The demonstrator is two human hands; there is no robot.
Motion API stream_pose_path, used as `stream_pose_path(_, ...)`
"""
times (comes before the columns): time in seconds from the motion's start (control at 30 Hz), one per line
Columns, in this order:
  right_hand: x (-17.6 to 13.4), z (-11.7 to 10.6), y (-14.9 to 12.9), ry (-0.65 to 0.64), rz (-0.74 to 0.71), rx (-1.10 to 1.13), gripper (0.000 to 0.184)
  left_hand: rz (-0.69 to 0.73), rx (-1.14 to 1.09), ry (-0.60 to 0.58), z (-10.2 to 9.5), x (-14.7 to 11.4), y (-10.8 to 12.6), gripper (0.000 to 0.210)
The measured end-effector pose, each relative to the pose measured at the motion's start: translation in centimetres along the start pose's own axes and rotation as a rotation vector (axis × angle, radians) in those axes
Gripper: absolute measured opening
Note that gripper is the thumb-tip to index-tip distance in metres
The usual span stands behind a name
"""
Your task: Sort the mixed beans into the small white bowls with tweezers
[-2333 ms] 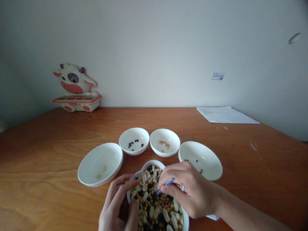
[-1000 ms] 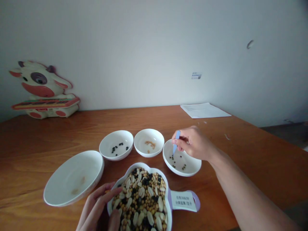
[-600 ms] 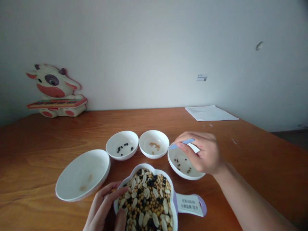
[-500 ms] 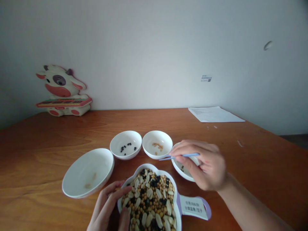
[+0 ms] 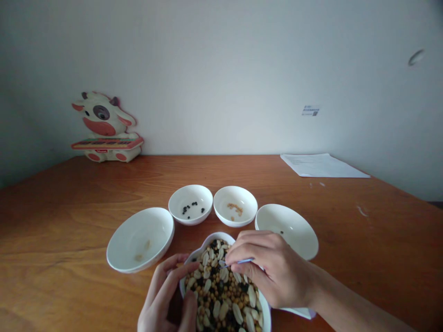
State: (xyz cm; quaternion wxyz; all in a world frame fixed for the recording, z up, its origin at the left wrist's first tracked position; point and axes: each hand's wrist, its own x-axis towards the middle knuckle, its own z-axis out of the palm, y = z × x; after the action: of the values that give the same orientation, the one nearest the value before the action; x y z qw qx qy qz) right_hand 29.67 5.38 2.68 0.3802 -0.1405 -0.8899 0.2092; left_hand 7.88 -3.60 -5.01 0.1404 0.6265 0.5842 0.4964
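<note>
A white handled bowl point(image 5: 266, 318) full of peanuts, yellow beans and dark beans sits at the near edge of the view. My left hand point(image 5: 169, 293) grips its left rim, fingertips curled over the edge by the beans. Pinched in my right hand point(image 5: 273, 265) is a pair of slim light-blue tweezers point(image 5: 246, 260), their tips down among the peanuts and beans; my fingers cover most of them. Under that hand, the bowl's handle point(image 5: 301, 312) shows only in part. Whether the tips hold a bean cannot be made out.
Four white bowls arc behind: the left bowl point(image 5: 117, 251) with a few pale pieces, one bowl point(image 5: 176, 198) with black beans, another point(image 5: 249, 198) with tan beans, and a right bowl point(image 5: 304, 230) with a dark bean visible. Farther back are a cow toy keyboard point(image 5: 107, 143) and papers point(image 5: 321, 166).
My right hand has moved left and down from the right bowl into the handled bowl, tweezers still held. My left hand stays on the rim. The whole view has shifted slightly.
</note>
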Motion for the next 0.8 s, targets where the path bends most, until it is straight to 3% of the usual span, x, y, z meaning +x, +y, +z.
stream_pose_path(0.8,0.08,0.15,-0.04,-0.025,-0.015,-0.018,0.015,-0.026,0.017,0.020,0.01,0.06,0.99,0.026)
